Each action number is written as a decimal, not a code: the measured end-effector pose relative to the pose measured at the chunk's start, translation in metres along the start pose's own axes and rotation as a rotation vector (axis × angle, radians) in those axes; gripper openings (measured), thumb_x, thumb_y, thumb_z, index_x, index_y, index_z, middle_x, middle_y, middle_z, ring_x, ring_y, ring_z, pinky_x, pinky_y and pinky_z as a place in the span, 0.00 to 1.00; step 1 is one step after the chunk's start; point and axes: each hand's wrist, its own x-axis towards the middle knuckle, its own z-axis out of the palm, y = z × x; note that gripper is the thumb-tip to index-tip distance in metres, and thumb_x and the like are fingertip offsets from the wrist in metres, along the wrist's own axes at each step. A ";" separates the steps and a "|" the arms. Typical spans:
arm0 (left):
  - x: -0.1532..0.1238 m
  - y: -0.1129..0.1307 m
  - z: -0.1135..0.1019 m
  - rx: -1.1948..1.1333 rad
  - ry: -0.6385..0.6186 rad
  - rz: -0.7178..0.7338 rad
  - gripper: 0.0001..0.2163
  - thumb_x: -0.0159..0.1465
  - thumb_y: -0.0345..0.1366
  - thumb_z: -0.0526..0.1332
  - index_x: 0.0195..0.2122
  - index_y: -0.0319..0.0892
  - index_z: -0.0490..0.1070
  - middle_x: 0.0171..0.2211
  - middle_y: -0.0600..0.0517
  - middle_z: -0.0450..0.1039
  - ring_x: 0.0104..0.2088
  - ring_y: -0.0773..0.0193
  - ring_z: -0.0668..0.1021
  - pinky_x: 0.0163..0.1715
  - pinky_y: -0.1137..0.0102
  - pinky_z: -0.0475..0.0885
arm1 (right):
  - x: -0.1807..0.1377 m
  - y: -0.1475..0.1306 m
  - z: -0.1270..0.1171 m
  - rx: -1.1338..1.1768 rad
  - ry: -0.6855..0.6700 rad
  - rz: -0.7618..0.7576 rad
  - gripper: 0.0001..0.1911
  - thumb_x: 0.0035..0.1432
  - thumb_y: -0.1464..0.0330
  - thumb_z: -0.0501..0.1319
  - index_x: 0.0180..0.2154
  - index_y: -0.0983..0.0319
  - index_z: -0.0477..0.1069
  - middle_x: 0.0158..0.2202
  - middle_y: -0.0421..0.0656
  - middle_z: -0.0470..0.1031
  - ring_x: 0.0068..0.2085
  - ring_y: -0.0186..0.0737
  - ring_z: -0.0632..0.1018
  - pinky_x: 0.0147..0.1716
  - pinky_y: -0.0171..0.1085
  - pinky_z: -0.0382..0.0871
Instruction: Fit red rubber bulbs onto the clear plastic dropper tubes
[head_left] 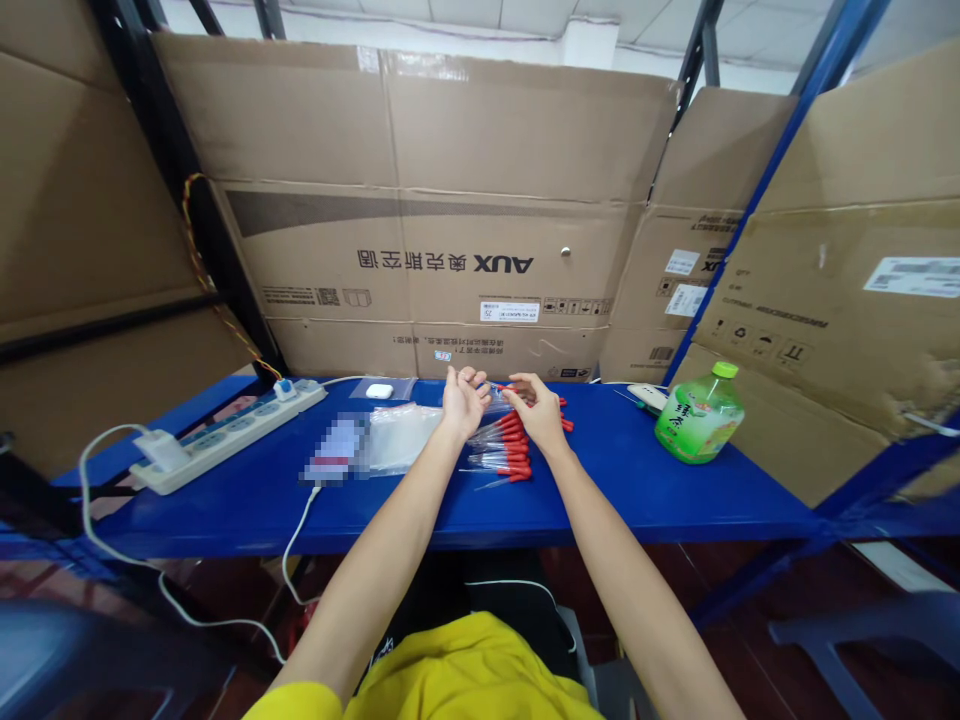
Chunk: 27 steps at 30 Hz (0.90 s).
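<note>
My right hand [537, 408] is closed in a pinch on a dropper [508, 389] with a red bulb, above the blue table. My left hand [465, 402] is close by on the left, palm turned up, fingers loosely curled and the thumb apart; no object shows clearly in it. Below and between both hands lies a pile of droppers [517, 450], with red bulbs to the right and clear tapered tubes to the left. Beside my left wrist is a stack of clear plastic bags [401, 437]. Some droppers are partly hidden behind my right hand.
A phone with a blurred screen [335, 449] lies left of the bags, its white cable over the front edge. A white power strip [232, 437] is further left. A white case [379, 391] rests behind. At right stands a green bottle [699, 415]. Cardboard [450, 140] walls the table.
</note>
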 end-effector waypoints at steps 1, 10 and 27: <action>-0.001 0.002 -0.001 -0.006 -0.015 0.004 0.20 0.74 0.50 0.43 0.28 0.43 0.52 0.23 0.56 0.55 0.17 0.70 0.58 0.17 0.75 0.53 | 0.001 0.001 0.000 0.034 -0.020 0.027 0.17 0.56 0.55 0.67 0.44 0.58 0.75 0.35 0.43 0.82 0.34 0.45 0.83 0.37 0.41 0.79; -0.001 0.009 -0.002 0.059 -0.057 0.050 0.19 0.72 0.47 0.46 0.25 0.44 0.48 0.22 0.57 0.47 0.18 0.70 0.51 0.17 0.74 0.52 | 0.002 0.000 0.003 0.263 -0.103 0.204 0.20 0.49 0.51 0.71 0.37 0.59 0.75 0.28 0.42 0.81 0.32 0.46 0.83 0.35 0.43 0.79; -0.003 0.001 0.004 0.064 -0.117 0.031 0.19 0.73 0.47 0.44 0.26 0.44 0.48 0.22 0.57 0.48 0.19 0.69 0.54 0.19 0.73 0.54 | -0.001 -0.002 -0.002 0.258 -0.071 0.195 0.21 0.47 0.50 0.72 0.31 0.59 0.74 0.28 0.43 0.81 0.31 0.49 0.84 0.38 0.47 0.81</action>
